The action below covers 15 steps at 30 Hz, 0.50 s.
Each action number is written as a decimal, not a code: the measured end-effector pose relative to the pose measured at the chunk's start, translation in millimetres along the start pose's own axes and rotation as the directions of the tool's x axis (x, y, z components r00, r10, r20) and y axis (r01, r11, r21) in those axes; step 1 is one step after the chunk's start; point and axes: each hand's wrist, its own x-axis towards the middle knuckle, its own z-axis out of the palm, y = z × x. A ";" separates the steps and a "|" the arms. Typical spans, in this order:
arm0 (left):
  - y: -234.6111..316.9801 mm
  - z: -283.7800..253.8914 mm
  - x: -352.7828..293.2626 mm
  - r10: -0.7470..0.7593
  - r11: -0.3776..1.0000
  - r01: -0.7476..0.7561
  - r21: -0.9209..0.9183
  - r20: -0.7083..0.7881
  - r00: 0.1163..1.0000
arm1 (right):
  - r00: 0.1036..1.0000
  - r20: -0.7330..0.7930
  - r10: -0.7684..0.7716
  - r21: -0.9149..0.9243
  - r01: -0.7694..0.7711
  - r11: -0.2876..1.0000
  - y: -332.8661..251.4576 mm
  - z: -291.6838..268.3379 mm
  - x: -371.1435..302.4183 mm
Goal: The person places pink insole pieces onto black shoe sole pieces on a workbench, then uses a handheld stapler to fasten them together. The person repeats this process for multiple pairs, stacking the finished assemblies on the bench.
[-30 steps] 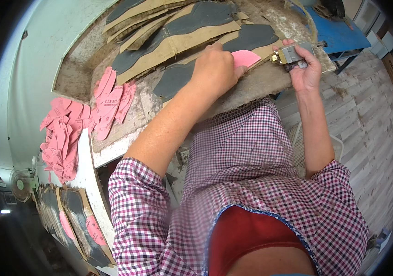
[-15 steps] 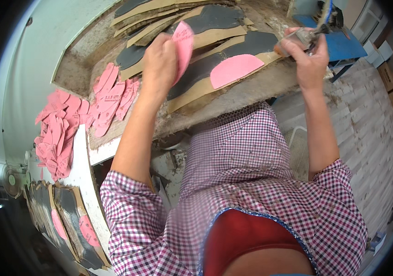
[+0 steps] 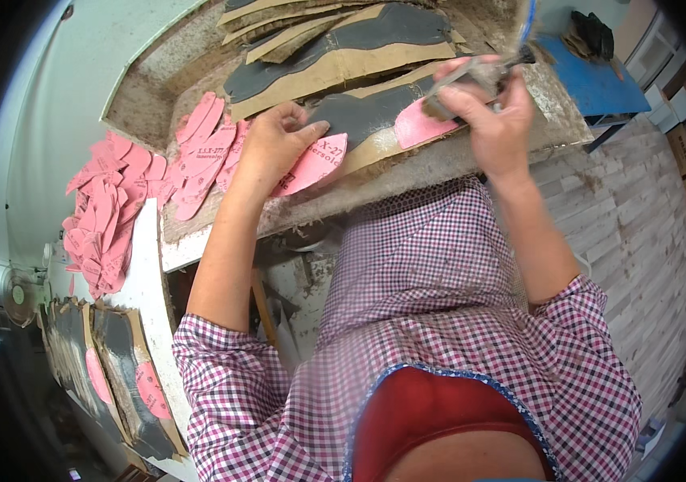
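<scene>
My left hand [image 3: 272, 146] has its thumb and curled fingers on a pink half-moon piece [image 3: 317, 165] with printing. That piece lies at the left end of the nearest dark grey and tan panel [image 3: 359, 111], partly under the hand. Wrapped round a small grey metal tool [image 3: 478, 79], my right hand [image 3: 497, 132] is blurred by motion, and a blue line rises from the tool. Just beneath the tool, a second pink half-moon piece [image 3: 417, 128] rests on the panel's right part. The tool's exact kind cannot be made out.
More grey and tan panels [image 3: 391, 28] are stacked at the back of the stained bench [image 3: 552, 120]. Loose pink pieces [image 3: 106, 217] pile up on the left. Two panels bearing pink pieces [image 3: 122, 353] lie lower left. A blue table [image 3: 592, 80] stands at the right.
My left hand has lowered its pink piece from the air onto the panel's left end. The right hand has moved left with the tool, over the other pink piece.
</scene>
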 end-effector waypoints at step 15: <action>42.6 2.0 -18.8 -0.254 0.871 0.352 -0.344 0.301 0.919 | 0.987 -0.135 -0.085 0.093 0.098 0.991 -20.0 -84.1 31.9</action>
